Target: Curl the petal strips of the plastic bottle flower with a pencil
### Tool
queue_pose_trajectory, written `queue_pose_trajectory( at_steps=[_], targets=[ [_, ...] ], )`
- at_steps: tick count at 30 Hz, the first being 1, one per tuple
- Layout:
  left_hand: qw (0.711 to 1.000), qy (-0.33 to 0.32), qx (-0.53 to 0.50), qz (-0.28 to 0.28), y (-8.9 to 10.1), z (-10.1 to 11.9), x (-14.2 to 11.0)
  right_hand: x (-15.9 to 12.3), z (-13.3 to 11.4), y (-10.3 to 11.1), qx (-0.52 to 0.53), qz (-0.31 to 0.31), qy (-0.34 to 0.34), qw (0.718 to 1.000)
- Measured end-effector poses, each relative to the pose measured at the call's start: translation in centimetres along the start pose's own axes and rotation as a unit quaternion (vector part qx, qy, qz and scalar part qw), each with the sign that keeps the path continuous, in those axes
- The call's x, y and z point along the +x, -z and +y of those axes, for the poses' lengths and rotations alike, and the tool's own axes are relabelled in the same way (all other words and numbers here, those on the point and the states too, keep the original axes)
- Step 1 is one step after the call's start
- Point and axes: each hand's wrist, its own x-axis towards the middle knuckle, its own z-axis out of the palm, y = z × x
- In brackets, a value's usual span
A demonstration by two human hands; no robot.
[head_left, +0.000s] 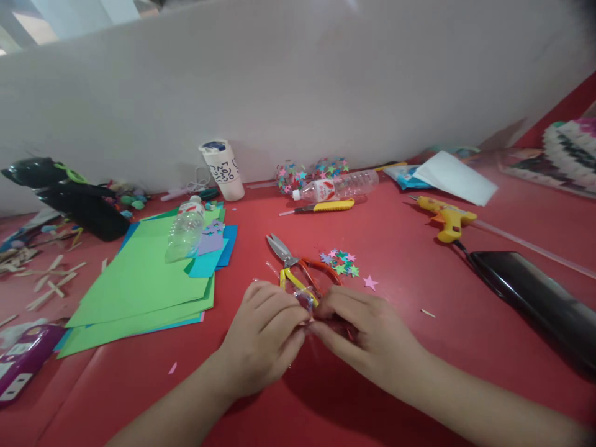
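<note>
Open tabletop [403, 254] lies between the right hand [367, 329] and the yellow glue gun [447, 217], while scissors [282, 250] and loose stars [342, 268] obstruct the way ahead and, leftward, green sheets [149, 267] flank the left hand [265, 335].

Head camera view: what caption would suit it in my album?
Left hand and right hand meet over a red table, among scissors, stars and a glue gun.

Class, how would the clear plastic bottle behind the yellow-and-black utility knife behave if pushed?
Lying on its side, the clear plastic bottle would probably roll, though the yellow-and-black utility knife in front might check it. No liquid shows inside, so it is likely light for its size. Its see-through wall may dent if squeezed.
</note>
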Motion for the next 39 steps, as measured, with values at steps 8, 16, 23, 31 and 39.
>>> queue_pose_trajectory(
  at_steps=[8,16,23,31,39],
  targets=[
    [0.999,-0.02,0.048,0.003,0.23,0.07,0.04,0.04,-0.01,0.07,0.015,-0.006,-0.023,1.0],
    [1.0,0.002,0.009,-0.001,0.09,-0.06,0.01,-0.32,0.36,-0.29,-0.049,0.011,0.042,0.998],
    [1.0,0.004,0.014,0.001,-0.02,-0.17,-0.12,-0.22,0.2,-0.07,-0.045,0.009,0.059,0.997],
    [0.999,0.04,-0.026,-0.007,-0.07,-0.16,-0.15,-0.03,0.07,0.03,-0.016,0.011,0.035,0.999],
    [0.993,0.081,-0.08,-0.019,0.16,-0.39,0.04,-0.03,0.18,0.03,-0.02,0.032,0.036,0.999]
  ],
)
